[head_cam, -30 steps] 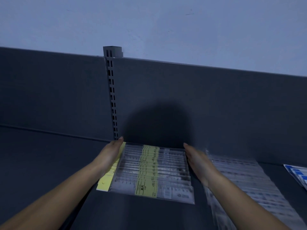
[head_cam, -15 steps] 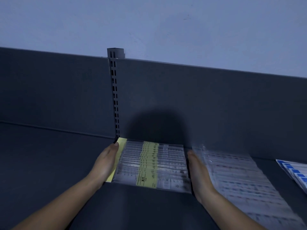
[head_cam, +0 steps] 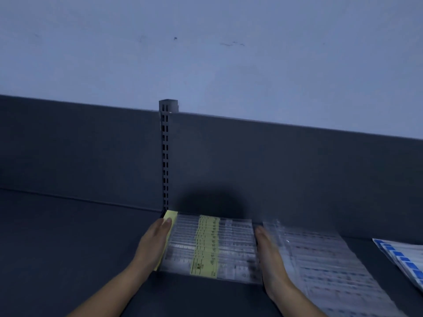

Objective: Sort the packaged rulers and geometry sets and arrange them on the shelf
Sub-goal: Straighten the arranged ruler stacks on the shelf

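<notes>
In the head view, a stack of rulers (head_cam: 212,245) in clear sleeves lies flat on the dark shelf (head_cam: 68,248), its far edge close against the back panel (head_cam: 297,179) and its far left corner at the foot of the slotted upright (head_cam: 165,156). A band of yellow labels runs near to far down the middle of the stack, and a yellow card (head_cam: 170,217) sticks out along its left edge. The left hand (head_cam: 155,243) lies flat against that left edge, fingers straight and together, the tips touching the card. The right hand (head_cam: 271,259) stands against the stack's right edge, fingers likewise straight and gripping nothing; it is somewhat blurred. Just right of that hand a second row of clear packs (head_cam: 325,266) fans out toward the near right, its print too blurred to read. Further right, apart from them at the frame's edge, lie blue-printed packs (head_cam: 402,257). Above the back panel rises a pale wall (head_cam: 206,53).
</notes>
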The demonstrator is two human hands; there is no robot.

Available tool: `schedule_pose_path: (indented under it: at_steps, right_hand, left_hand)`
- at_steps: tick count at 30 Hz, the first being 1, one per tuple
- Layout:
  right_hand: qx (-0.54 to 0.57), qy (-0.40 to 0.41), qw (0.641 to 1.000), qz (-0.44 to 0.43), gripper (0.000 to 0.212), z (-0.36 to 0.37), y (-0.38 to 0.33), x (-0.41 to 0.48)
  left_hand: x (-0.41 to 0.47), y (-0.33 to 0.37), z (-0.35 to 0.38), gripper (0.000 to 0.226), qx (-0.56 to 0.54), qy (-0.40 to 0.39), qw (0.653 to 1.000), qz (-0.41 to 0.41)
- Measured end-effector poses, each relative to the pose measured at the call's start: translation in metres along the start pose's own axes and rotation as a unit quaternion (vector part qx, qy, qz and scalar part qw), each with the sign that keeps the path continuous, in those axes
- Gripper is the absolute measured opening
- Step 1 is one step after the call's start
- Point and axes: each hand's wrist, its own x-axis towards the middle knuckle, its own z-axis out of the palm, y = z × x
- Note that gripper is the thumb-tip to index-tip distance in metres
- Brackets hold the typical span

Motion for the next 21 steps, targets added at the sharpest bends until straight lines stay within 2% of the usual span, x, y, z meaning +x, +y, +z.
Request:
schedule_pose_path:
  at_steps: [4, 7, 10, 12, 19, 21]
  right_hand:
    - [-0.01, 0.004, 1.0, -0.028, 0.072, -0.002, 0.005, 0.013]
    - [-0.029, 0.008, 0.999, -0.043, 0.049, 0.005, -0.006, 0.004]
    - [-0.035, 0.022, 0.997, -0.058, 0.04, 0.006, -0.007, 0.005]
    - [-0.03, 0.044, 0.997, -0.059, 0.038, 0.005, -0.007, 0.005]
    - [-0.001, 0.019, 0.998, -0.052, 0.042, 0.006, -0.013, 0.014]
    - [-0.025, 0.015, 0.999, -0.03, 0.043, 0.004, -0.009, 0.024]
  left_hand:
    - [0.007, -0.005, -0.001, 0.054, 0.029, -0.007, 0.999, 0.014]
    - [0.011, -0.005, -0.002, 0.054, 0.044, -0.013, 0.999, 0.017]
    - [0.014, -0.003, -0.003, 0.057, 0.058, -0.032, 0.998, 0.011]
    - [0.017, -0.003, -0.004, 0.058, 0.062, -0.036, 0.997, 0.009]
    - [0.015, -0.005, 0.0, 0.058, 0.111, -0.005, 0.993, 0.03]
    - [0.015, -0.004, 0.005, 0.047, 0.145, 0.007, 0.989, 0.041]
